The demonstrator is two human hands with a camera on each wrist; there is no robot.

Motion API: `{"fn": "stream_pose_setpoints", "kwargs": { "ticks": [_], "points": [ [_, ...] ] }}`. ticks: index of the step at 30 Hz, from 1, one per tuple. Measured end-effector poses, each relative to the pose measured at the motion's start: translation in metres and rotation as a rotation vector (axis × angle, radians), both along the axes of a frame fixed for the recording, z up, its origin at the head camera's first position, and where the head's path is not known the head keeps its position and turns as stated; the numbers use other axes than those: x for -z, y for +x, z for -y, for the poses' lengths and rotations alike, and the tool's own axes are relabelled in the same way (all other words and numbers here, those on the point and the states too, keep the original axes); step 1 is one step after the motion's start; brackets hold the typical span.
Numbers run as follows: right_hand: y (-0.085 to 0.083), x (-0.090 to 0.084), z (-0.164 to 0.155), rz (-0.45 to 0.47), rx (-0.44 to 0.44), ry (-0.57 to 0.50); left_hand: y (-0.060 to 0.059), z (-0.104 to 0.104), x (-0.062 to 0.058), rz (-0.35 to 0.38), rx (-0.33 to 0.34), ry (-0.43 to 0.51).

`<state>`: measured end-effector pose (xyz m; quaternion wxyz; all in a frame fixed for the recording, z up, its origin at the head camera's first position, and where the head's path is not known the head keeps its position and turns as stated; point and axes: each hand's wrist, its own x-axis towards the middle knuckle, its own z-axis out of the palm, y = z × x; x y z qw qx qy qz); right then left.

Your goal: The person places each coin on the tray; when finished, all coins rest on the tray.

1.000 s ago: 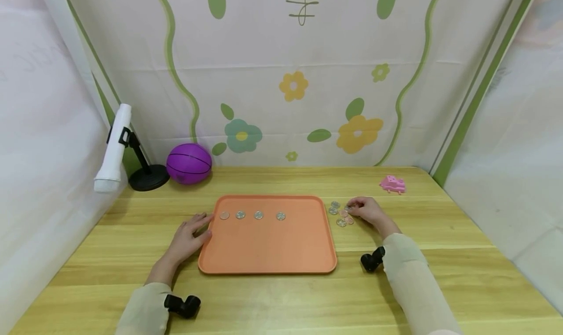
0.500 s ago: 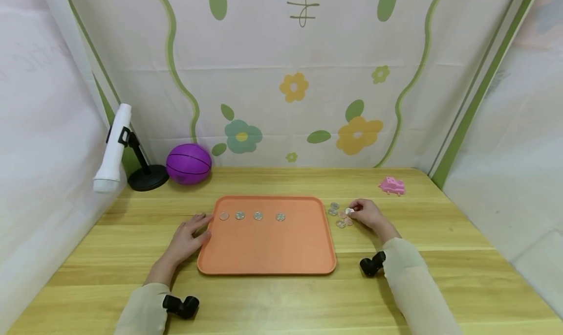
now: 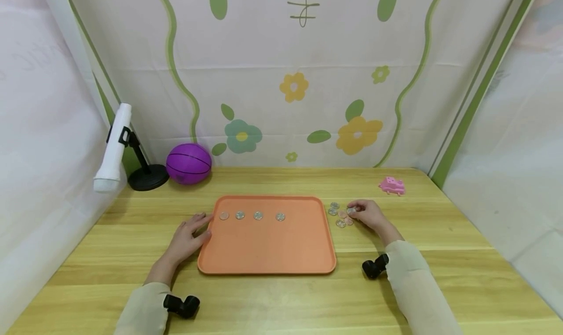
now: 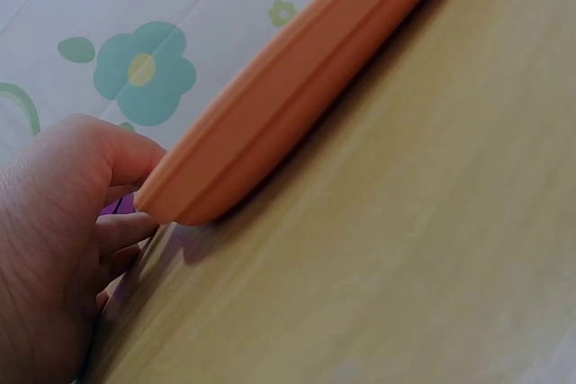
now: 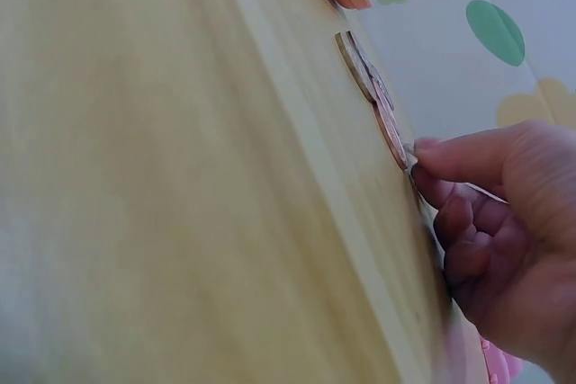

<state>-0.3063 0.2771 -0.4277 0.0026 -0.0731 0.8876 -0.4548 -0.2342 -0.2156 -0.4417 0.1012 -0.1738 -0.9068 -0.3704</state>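
An orange tray [image 3: 268, 247] lies in the middle of the wooden table, with a row of several silver coins [image 3: 258, 215] along its far side. Just right of the tray is a small pile of coins [image 3: 339, 217]. My right hand [image 3: 353, 210] is at the pile's right edge and pinches one coin [image 3: 350, 211] between thumb and fingertips. The right wrist view shows the right hand [image 5: 418, 159] nipping that coin [image 5: 409, 157] beside the coin pile [image 5: 373, 96]. My left hand [image 3: 206, 225] rests against the tray's left rim, fingers relaxed. In the left wrist view the left hand's [image 4: 117, 195] thumb touches the tray [image 4: 306, 78].
A purple ball [image 3: 189, 163] and a white torch on a black stand [image 3: 113, 149] sit at the back left. A pink toy [image 3: 392, 185] lies at the back right. Flowered cloth walls close in the table on three sides.
The right hand's fingers have closed on one coin at the pile and drawn back a little. The left hand and the tray have stayed put.
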Motion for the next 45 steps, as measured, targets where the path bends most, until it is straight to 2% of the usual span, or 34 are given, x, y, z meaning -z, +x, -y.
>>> {"fn": "stream_pose_setpoints", "kwargs": {
  "ticks": [10, 14, 18, 25, 28, 35, 45],
  "points": [
    [0.006, -0.007, 0.005, 0.099, 0.029, -0.099, -0.001, 0.0, 0.003, -0.003, 0.005, 0.001],
    [0.008, -0.012, 0.018, 0.156, -0.013, -0.229, -0.001, 0.0, 0.002, -0.006, 0.007, 0.003],
    [0.01, -0.016, 0.038, 0.2, -0.035, -0.312, 0.0, 0.0, 0.002, -0.006, 0.009, 0.006],
    [0.01, -0.018, 0.075, 0.154, -0.039, -0.353, 0.001, -0.001, 0.0, -0.002, 0.007, 0.006],
    [0.009, -0.018, 0.09, 0.182, -0.053, -0.38, 0.001, -0.001, 0.0, 0.001, 0.007, 0.007],
    [0.012, -0.017, 0.118, 0.22, -0.05, -0.33, 0.001, 0.0, -0.001, 0.001, 0.008, -0.003],
    [0.011, -0.01, 0.133, 0.26, -0.002, -0.354, 0.001, 0.0, 0.0, -0.005, 0.009, 0.002]
  ]
}}
